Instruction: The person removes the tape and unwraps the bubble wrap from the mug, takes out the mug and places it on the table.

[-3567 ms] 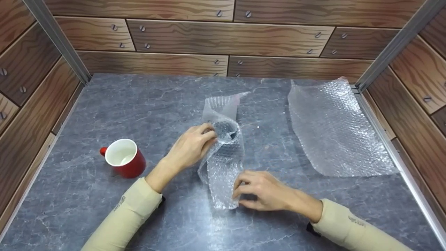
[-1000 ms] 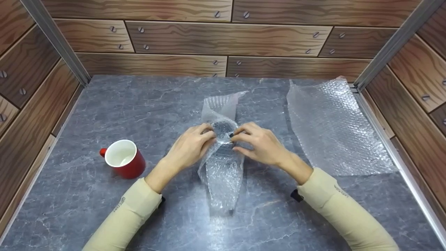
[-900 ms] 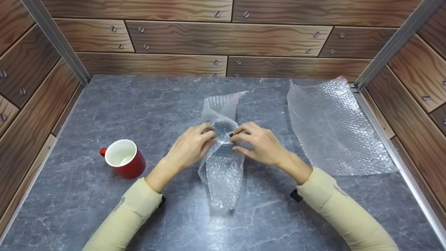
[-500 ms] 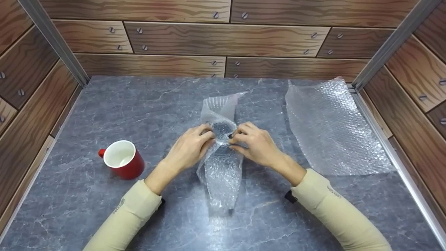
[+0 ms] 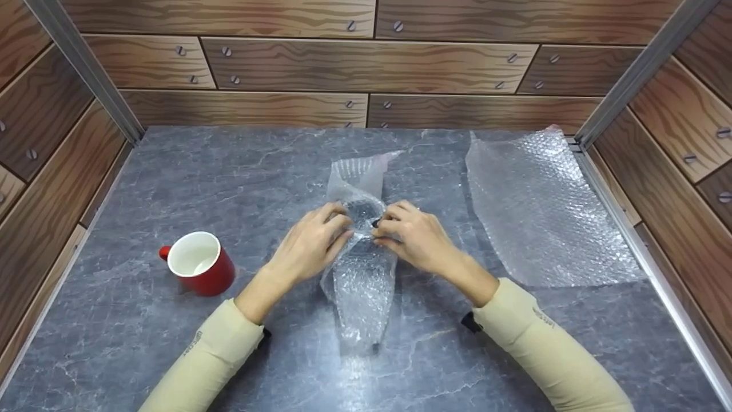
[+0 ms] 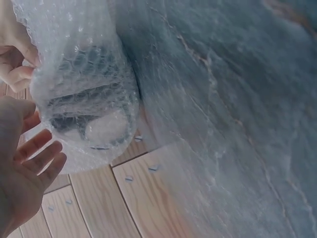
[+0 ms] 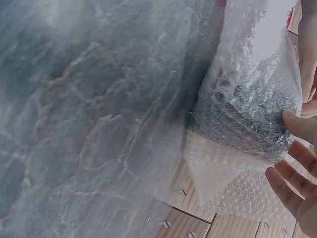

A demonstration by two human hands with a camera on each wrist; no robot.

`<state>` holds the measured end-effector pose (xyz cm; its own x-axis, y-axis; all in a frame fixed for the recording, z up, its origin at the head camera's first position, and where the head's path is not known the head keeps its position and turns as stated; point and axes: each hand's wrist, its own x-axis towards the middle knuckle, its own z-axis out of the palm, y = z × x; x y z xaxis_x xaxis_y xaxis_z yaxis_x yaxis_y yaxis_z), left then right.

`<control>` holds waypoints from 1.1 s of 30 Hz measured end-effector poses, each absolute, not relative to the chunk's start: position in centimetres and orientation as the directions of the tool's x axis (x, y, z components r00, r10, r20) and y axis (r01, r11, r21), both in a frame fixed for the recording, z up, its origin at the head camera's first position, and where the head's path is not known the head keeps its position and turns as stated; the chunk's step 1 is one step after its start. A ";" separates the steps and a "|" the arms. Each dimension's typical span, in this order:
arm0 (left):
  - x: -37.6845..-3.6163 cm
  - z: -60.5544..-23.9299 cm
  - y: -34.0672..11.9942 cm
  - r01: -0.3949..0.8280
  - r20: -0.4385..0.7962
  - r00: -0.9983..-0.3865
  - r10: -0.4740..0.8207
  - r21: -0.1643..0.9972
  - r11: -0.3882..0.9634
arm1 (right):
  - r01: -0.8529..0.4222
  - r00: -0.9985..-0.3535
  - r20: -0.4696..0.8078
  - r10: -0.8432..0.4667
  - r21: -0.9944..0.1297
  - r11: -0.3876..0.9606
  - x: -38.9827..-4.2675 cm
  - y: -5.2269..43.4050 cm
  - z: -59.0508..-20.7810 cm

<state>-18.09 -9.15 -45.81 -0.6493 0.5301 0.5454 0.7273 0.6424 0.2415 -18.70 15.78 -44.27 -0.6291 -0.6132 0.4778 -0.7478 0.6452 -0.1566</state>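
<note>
A strip of bubble wrap (image 5: 363, 303) lies folded around a dark object in the middle of the table. In the wrist views the dark shape (image 6: 79, 94) shows only dimly through the bubbles, so its kind is unclear. My left hand (image 5: 309, 243) pinches the wrap's upper fold from the left with thumb and forefinger; its other fingers are spread loosely in the left wrist view. From the right, my right hand (image 5: 417, 237) pinches the wrap's edge at the same fold, beside a small black spot (image 5: 376, 223). The wrap's far end (image 5: 357, 171) trails flat behind the hands.
A red mug (image 5: 211, 274) with a white inside stands upright left of my left forearm, its handle to the left. Another bubble wrap sheet (image 5: 549, 217) lies flat at the right edge of the grey marbled table (image 5: 240, 166). Wood-patterned walls (image 5: 366, 66) enclose the back and sides.
My right hand has moved from the wrap's near end up to the fold opposite my left hand. My left hand stays in place. In the last second little has changed.
</note>
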 end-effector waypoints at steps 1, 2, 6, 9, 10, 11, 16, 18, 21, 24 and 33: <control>-18.0 -45.7 -9.1 0.730 0.548 -0.646 0.531 0.240 0.640 | -0.748 -0.630 0.476 -0.614 -0.158 0.645 -18.7 15.8 -44.2; -17.8 -45.7 -9.0 0.733 0.551 -0.642 0.533 0.237 0.637 | -0.749 -0.630 0.475 -0.615 -0.160 0.643 -18.8 15.8 -44.2; -17.2 -45.6 -8.4 0.747 0.559 -0.622 0.549 0.211 0.631 | -0.749 -0.630 0.473 -0.616 -0.158 0.644 -18.8 15.8 -44.4; -16.8 -45.6 -8.0 0.746 0.570 -0.612 0.548 0.187 0.639 | -0.747 -0.632 0.470 -0.616 -0.158 0.645 -18.7 15.9 -44.4; -16.7 -45.7 -7.9 0.744 0.574 -0.611 0.545 0.180 0.644 | -0.747 -0.631 0.471 -0.616 -0.157 0.646 -18.7 15.9 -44.4; -16.6 -45.7 -7.7 0.741 0.579 -0.609 0.541 0.172 0.649 | -0.746 -0.632 0.472 -0.615 -0.157 0.647 -18.7 15.8 -44.4; -16.3 -45.8 -7.3 0.724 0.588 -0.613 0.528 0.149 0.674 | -0.745 -0.633 0.477 -0.609 -0.166 0.646 -18.7 15.7 -44.4; -16.4 -45.9 -7.2 0.716 0.584 -0.620 0.524 0.146 0.683 | -0.744 -0.636 0.478 -0.606 -0.172 0.646 -18.6 15.7 -44.4; -16.5 -46.0 -7.1 0.707 0.577 -0.629 0.520 0.148 0.691 | -0.743 -0.637 0.480 -0.603 -0.177 0.645 -18.6 15.7 -44.3; -16.6 -46.0 -7.1 0.704 0.575 -0.631 0.521 0.143 0.695 | -0.742 -0.635 0.488 -0.599 -0.171 0.648 -18.6 15.7 -44.4; -16.7 -46.0 -7.2 0.718 0.578 -0.620 0.531 0.144 0.681 | -0.741 -0.632 0.500 -0.592 -0.167 0.650 -18.7 15.7 -44.7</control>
<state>-16.67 -7.23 -45.96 -0.6195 0.5309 0.5782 0.7181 0.6808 0.1443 -18.68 15.70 -44.68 -0.6324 -0.5920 0.4995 -0.7409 0.6505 -0.1671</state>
